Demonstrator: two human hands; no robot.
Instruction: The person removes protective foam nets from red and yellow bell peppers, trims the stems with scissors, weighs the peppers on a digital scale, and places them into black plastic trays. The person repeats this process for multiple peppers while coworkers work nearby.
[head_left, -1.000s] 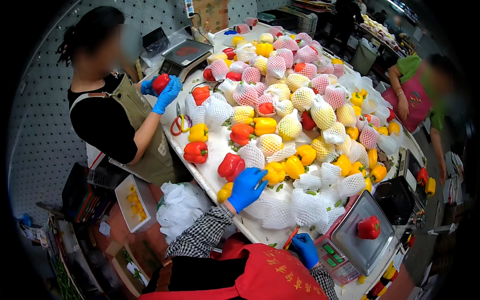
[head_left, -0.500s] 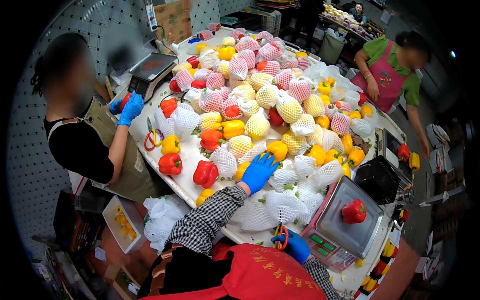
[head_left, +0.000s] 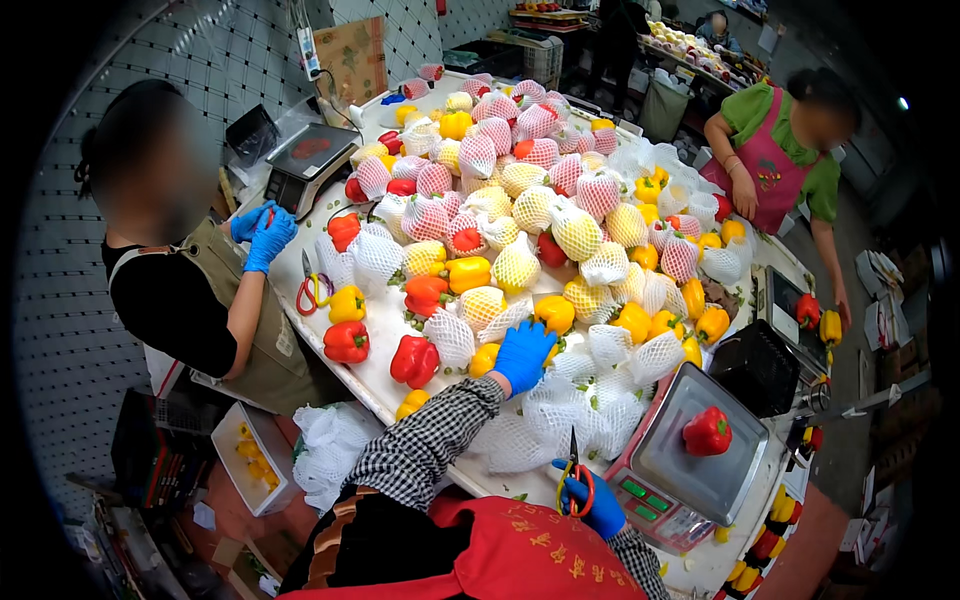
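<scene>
My left hand [head_left: 524, 357], in a blue glove, lies with fingers stretched out among the peppers near the table's front. It is between a yellow bell pepper [head_left: 555, 314] and another yellow bell pepper [head_left: 484, 360], beside white foam nets [head_left: 573, 357]; its palm is hidden. Lower right, my right hand [head_left: 598, 506], also gloved in blue, is closed round the scissors [head_left: 574, 478], whose blades point up. The handles are red and yellow. Close to that hand stands a scale [head_left: 668, 498] with a red bell pepper [head_left: 708, 431] on its metal pan.
A heap of netted peppers [head_left: 535, 210] covers the table [head_left: 365, 385]. At left, a gloved co-worker [head_left: 185, 290] stands near a second scale [head_left: 312, 155] and other scissors [head_left: 313, 288]. Another person [head_left: 780, 150] is at far right. A black basket [head_left: 757, 350] adjoins my scale.
My right hand has lifted the scissors, and their blades now point upward. My left hand has shifted slightly, its fingers closer together. The left co-worker's hands have come together.
</scene>
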